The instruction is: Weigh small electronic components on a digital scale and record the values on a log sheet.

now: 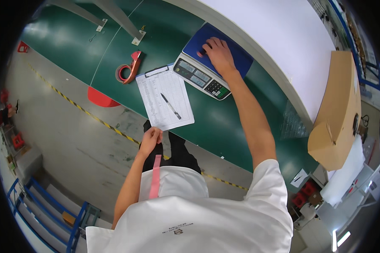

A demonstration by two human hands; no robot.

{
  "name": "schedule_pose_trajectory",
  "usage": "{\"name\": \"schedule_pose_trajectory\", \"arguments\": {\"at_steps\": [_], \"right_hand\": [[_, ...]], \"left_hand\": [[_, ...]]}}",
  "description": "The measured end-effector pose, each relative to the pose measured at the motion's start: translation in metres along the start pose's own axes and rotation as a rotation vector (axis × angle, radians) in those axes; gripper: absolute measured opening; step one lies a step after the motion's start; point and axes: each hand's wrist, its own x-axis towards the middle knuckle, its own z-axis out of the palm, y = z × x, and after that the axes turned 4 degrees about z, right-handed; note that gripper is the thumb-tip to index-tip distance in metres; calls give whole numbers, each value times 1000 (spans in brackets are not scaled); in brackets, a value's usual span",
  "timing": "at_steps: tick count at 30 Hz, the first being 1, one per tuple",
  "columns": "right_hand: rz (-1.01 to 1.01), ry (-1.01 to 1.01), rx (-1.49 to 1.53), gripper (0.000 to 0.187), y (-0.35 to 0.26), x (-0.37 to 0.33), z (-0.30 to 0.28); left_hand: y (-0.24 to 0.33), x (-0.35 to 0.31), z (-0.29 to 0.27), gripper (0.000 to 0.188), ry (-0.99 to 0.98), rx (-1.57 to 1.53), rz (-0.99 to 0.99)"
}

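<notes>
My right hand reaches over the blue weighing plate of a white digital scale. Its fingers bend around a small dark object with a reddish edge, mostly hidden, whose kind I cannot make out. Loosely curled, my left hand hangs beside the near edge of a clipboard, and nothing shows in its fingers. On the clipboard lies a printed sheet with a table, and a pen rests slantwise across it.
A red tape dispenser stands left of the clipboard on the green table. Grey metal legs rise at the back left. A white panel and a cardboard box border the right side. A red stool sits by the table edge.
</notes>
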Motion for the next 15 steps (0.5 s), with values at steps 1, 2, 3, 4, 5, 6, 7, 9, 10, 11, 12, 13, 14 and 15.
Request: {"name": "schedule_pose_trajectory", "arguments": {"at_steps": [1,2,3,4,5,6,7,9,10,11,12,13,14,15], "right_hand": [[86,19,75,25,-11,-3,-10],[177,37,145,24,-23,-10,-20],[269,6,329,23,-41,-25,-24],[354,-29,518,22,-68,-43,-23],[384,-33,763,20,-102,-60,-25],[361,-91,938,23,-135,-79,-27],[467,-268,1119,26,-167,-89,-45],[569,-301,1226,37,-210,-123,-40],[565,-316,1199,40,-223,-126,-51],[486,-375,1159,43,-228,-127,-55],[449,-368,1140,41,-223,-128,-59],[440,-295,1074,38,-207,-132,-46],[436,-221,1007,35,-181,-132,-29],[437,-80,803,33,-153,-119,-28]], "left_hand": [[12,4,8,24,-5,-75,70],[26,8,17,25,-14,-151,141],[42,13,24,26,-15,-178,150],[60,14,33,26,-12,-203,148],[81,12,40,27,44,-304,200],[98,7,45,29,95,-401,250],[110,2,46,29,104,-421,247],[133,1,54,31,76,-549,124],[129,3,51,31,86,-561,129],[118,7,47,31,34,-498,182],[105,10,42,31,-14,-433,234],[87,16,38,28,-13,-399,122],[89,17,38,28,-22,-400,126],[92,15,35,29,52,-450,51]]}}
